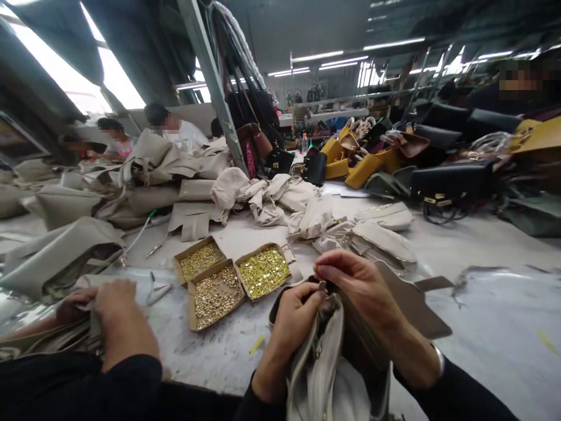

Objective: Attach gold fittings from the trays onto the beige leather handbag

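Note:
My left hand (293, 327) is closed on the top edge of a beige handbag (326, 356), thumb and fingers pinching it near a small tab. The bag stands open toward me, with a zip and a pale lining showing inside. Just above that edge, my right hand (366, 286) has its thumb and fingertips pressed together; whatever is between them is hidden or too small to name. Its wrist passes over the bag's brown-grey flap (416, 307). Left of the bag lie shallow cardboard trays of small metal pieces: one gold-coloured (217, 298), one yellowish with shiny discs (263, 272), and another yellowish (199, 261).
A co-worker's hands (116, 307) handle beige material close on my left. Beige bag pieces (153, 193) are heaped behind, and pale pouches (289, 196) lie beyond the trays. Yellow bags (368, 166) and black bags (451, 181) pile up at the back right. A metal post (214, 88) rises behind.

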### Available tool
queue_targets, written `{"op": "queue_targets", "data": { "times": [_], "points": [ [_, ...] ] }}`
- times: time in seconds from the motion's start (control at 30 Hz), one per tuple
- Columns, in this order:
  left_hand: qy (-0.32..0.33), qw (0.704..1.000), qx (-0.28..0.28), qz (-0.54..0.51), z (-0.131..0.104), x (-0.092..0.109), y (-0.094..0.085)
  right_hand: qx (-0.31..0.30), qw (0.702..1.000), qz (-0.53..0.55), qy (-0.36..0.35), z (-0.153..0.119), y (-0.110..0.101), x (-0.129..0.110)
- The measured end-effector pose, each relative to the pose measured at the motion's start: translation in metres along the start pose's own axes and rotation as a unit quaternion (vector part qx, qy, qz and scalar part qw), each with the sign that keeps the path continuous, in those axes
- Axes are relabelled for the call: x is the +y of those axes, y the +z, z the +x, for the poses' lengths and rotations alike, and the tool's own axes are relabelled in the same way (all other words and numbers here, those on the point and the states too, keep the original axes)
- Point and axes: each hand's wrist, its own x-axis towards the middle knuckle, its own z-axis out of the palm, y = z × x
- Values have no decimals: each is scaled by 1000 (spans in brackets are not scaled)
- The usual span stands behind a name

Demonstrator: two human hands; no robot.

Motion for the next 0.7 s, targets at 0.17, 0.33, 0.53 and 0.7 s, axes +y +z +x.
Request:
{"op": "queue_targets", "data": {
  "times": [0.17,0.33,0.53,0.7],
  "points": [
    [-28,995,58,-77,-9,4,14,77,996,-16,43,-41,-25,29],
    [-8,994,89,-55,-14,8,25,79,995,11,62,-44,-29,36],
    [17,995,95,-5,-19,14,28,78,994,24,68,-40,-33,44],
    [36,995,96,7,-18,16,32,93,990,49,90,-44,-32,47]
  ]
}}
